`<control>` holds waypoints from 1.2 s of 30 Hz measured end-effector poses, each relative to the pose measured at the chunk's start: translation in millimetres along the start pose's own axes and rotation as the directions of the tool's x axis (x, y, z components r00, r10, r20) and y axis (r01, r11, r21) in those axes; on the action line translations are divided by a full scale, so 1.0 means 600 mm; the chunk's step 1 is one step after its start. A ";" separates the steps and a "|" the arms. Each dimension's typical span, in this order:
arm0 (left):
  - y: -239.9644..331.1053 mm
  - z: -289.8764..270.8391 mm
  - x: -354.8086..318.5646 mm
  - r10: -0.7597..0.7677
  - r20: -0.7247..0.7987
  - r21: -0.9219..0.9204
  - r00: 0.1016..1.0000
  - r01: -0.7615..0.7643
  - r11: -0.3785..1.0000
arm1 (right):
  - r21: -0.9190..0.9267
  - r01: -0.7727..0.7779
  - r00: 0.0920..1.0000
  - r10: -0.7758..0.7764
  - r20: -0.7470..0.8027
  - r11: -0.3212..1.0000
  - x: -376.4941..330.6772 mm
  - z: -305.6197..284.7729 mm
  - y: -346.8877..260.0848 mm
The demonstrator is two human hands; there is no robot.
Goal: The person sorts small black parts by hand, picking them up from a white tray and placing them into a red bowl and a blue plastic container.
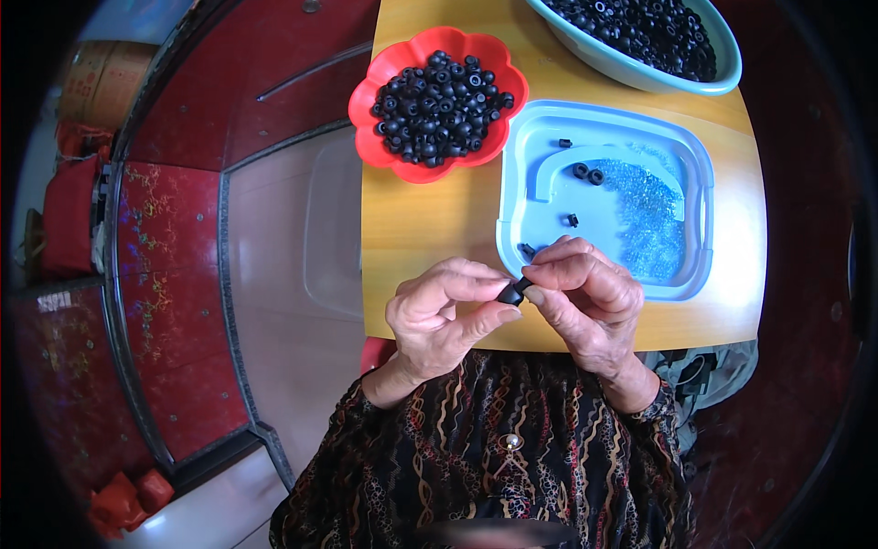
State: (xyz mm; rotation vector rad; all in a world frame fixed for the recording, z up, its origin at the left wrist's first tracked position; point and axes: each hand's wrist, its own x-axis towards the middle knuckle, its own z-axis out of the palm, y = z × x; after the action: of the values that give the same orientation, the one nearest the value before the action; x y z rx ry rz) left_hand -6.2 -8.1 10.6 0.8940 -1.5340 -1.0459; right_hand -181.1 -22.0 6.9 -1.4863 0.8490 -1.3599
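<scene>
Black rubber piece (514, 291), both hands pinching

Wooden table (430, 229) (yellowish top): red scalloped bowl (377, 78), pale blue basin (640, 78), light blue tray (512, 206).

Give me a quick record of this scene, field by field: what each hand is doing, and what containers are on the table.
left hand: pinches a small black part between thumb and fingers
right hand: fingertips meet the same part from the other side
surface: yellow table
red bowl: scalloped rim, heaped with black ring-shaped pieces
pale blue tray: a few loose black pieces and a patch of tiny clear blue bits
light blue basin: at the far edge, full of black pieces
</scene>
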 end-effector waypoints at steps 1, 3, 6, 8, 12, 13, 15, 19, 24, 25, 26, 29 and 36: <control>-0.003 -0.001 -0.003 -0.038 -0.012 -0.058 0.999 0.037 0.998 | -0.013 0.009 1.000 -0.009 0.000 1.000 0.000 0.001 0.000; -0.008 -0.002 -0.005 -0.077 -0.019 -0.115 0.997 0.075 0.991 | -0.032 0.003 1.000 -0.004 -0.002 0.999 -0.002 0.003 0.000; -0.010 -0.002 -0.006 -0.070 -0.012 -0.118 0.997 0.068 0.991 | -0.057 0.003 1.000 -0.003 0.003 0.998 -0.003 0.002 -0.001; -0.009 0.002 -0.008 -0.084 -0.039 -0.144 0.996 0.078 0.986 | -0.059 0.009 1.000 -0.008 0.007 0.998 -0.003 0.000 -0.002; -0.010 0.004 -0.009 -0.102 -0.050 -0.155 0.993 0.093 0.984 | -0.100 0.053 0.998 -0.051 0.022 0.994 -0.003 -0.001 -0.005; -0.011 0.004 -0.009 -0.095 -0.046 -0.154 0.994 0.087 0.984 | -0.124 0.059 0.998 -0.057 0.025 0.990 -0.003 0.000 -0.006; -0.012 0.004 -0.009 -0.088 -0.040 -0.152 0.995 0.081 0.985 | -0.159 0.091 0.996 -0.089 0.025 0.983 -0.003 -0.001 -0.006; -0.014 0.003 -0.012 -0.101 -0.021 -0.158 0.995 0.097 0.983 | -0.219 0.150 0.989 -0.146 0.035 0.964 -0.004 0.000 -0.008; -0.026 0.001 -0.022 -0.170 -0.001 -0.222 0.986 0.165 0.961 | -0.219 0.123 0.992 -0.116 0.046 0.968 -0.007 0.001 -0.003; -0.027 0.001 -0.022 -0.192 0.006 -0.247 0.981 0.187 0.951 | -0.219 0.127 0.992 -0.120 0.049 0.967 -0.008 0.001 -0.002; -0.028 0.001 -0.023 -0.214 0.013 -0.271 0.977 0.210 0.939 | -0.218 0.125 0.992 -0.117 0.045 0.968 -0.008 0.000 -0.002; -0.033 0.003 -0.026 -0.221 0.004 -0.337 0.975 0.210 0.918 | -0.170 0.084 0.995 -0.074 0.067 0.982 -0.006 0.000 -0.002; -0.046 0.014 -0.027 -0.213 -0.016 -0.369 0.977 0.192 0.909 | -0.252 0.069 0.997 -0.056 0.057 0.965 -0.011 0.005 -0.003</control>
State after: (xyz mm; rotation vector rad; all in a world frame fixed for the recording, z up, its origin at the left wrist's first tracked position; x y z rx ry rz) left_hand -10.7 -1.2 -21.2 0.8210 -1.1618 -1.3923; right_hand -179.5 -14.9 6.2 -1.7498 0.9807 -1.2907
